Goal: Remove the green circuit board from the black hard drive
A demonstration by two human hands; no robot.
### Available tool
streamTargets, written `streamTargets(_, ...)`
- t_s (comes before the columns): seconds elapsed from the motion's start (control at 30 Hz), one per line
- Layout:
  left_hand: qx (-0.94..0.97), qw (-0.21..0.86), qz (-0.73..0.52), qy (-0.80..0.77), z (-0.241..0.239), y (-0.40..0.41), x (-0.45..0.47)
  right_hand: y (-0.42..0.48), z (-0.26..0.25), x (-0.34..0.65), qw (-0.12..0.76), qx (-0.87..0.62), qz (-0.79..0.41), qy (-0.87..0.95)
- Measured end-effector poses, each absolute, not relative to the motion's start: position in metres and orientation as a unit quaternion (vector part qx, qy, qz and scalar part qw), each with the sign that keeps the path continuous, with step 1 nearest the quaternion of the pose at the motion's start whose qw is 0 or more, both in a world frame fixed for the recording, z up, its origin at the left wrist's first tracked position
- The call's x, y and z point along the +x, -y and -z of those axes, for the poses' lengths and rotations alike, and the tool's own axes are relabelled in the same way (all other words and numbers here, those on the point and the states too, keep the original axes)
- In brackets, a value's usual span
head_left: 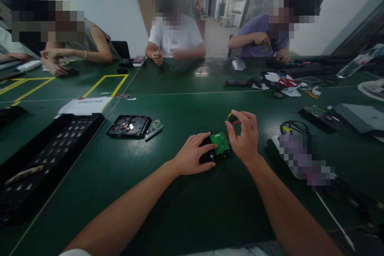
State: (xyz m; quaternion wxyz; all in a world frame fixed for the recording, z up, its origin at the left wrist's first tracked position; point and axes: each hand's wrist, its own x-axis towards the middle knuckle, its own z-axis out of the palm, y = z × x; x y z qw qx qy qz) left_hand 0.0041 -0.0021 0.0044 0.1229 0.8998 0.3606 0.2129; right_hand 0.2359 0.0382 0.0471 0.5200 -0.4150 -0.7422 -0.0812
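On the green table before me lies a hard drive (220,143), its green circuit board facing up. My left hand (195,154) is spread over its left side, thumb at the near edge and fingers across the top, holding it. My right hand (245,134) is raised just above the drive's right end. Its thumb and fingers pinch a small black-and-yellow screwdriver (231,117), of which only part of the handle shows. To the left sits an opened black drive case (129,126), with a loose circuit board (154,129) against its right side.
A long black slotted tray (45,160) stands at left, beside a white sheet (85,106). At right are a pixelated item on a white base (288,156), another drive (321,117) and a grey box (361,118). Cables and scraps (288,83) lie farther back. Three people sit opposite.
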Motion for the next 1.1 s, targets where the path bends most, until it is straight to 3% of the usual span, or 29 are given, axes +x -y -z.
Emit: streamTargets(1.1,0.900,0.125,-0.214,-0.358,-0.0033,0.0018,0.0033,-0.0385,-0.0444,0.2357,0.523,-0.402,0.042,0.751)
